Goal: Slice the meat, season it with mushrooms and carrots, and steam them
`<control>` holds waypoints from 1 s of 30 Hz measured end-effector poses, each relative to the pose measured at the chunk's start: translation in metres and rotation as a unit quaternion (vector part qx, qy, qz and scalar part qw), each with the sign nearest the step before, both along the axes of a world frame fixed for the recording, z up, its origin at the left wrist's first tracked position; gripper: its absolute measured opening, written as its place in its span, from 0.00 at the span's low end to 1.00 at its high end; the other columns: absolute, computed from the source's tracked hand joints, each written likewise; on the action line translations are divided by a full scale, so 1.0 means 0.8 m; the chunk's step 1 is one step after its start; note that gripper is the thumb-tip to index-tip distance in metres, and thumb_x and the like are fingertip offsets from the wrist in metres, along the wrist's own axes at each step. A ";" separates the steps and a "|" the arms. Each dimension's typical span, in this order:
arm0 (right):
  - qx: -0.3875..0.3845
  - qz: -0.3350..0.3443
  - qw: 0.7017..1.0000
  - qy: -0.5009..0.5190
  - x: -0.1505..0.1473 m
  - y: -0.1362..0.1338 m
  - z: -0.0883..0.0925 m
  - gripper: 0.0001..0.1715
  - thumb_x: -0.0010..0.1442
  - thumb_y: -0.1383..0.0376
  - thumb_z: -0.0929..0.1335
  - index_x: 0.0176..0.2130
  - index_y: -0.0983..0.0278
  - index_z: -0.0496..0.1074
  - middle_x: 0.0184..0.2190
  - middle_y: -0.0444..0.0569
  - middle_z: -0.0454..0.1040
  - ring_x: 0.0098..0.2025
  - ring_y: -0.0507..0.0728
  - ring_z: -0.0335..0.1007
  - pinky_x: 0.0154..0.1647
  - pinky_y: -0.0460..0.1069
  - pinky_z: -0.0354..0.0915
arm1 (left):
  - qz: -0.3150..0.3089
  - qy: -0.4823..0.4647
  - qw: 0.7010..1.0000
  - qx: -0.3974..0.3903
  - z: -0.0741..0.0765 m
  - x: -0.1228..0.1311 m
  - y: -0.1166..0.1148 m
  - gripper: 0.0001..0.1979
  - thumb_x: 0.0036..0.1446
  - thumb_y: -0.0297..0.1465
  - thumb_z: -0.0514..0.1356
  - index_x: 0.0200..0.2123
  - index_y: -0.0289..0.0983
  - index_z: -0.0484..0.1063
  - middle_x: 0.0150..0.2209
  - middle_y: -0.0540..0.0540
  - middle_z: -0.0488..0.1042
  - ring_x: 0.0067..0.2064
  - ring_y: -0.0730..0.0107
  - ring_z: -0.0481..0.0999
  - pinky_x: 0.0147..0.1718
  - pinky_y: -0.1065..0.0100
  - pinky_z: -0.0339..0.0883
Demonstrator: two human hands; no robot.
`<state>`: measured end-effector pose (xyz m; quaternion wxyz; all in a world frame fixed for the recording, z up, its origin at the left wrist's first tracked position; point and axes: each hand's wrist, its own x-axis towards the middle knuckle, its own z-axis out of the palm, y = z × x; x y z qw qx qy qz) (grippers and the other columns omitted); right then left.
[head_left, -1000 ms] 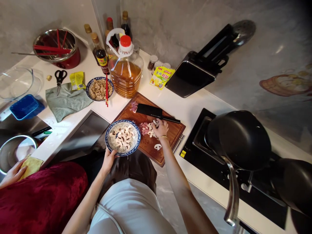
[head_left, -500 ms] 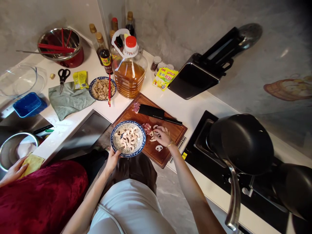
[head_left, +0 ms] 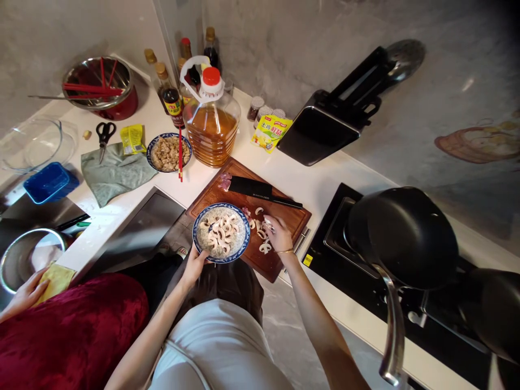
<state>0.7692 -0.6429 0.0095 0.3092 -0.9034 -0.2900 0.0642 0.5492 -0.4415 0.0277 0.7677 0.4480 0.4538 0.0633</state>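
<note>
My left hand (head_left: 195,266) grips the near rim of a blue-rimmed plate (head_left: 199,246), thumb on top. Sliced mushrooms (head_left: 222,234) lie in its middle. The plate is held over the near left part of a wooden cutting board (head_left: 247,260). Above the board, my right hand (head_left: 279,236) has its fingers pinched together on a pale mushroom slice (head_left: 268,222), partly hidden by the fingers. More slices (head_left: 265,248) are scattered beneath and beside it. A black cleaver (head_left: 252,187) lies across the far side of the board, near some raw meat (head_left: 225,182); more meat is partly covered by the plate.
To the right are a stove (head_left: 337,227) and a black wok (head_left: 406,238), its handle jutting nearward. Behind the board stand an oil jug (head_left: 213,130), a bowl of cooked-looking pieces (head_left: 166,153) and a knife block (head_left: 320,130). At left, another person's hand (head_left: 26,292) holds a yellow cloth (head_left: 57,279).
The plate has shifted slightly right, covering more of the meat. My right hand has moved a little right, and its fingers have closed on a mushroom slice. The view has shifted slightly.
</note>
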 end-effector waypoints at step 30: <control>-0.110 0.111 0.988 0.002 -0.037 -0.056 -0.057 0.64 0.45 0.46 0.74 0.68 0.63 0.42 0.69 0.61 0.34 0.70 0.68 0.30 0.64 0.65 0.48 | 0.020 0.015 1.000 -0.015 -0.008 -0.019 0.018 0.31 0.44 0.34 0.67 0.54 0.43 0.66 0.55 0.42 0.70 0.49 0.56 0.74 0.41 0.60 0.74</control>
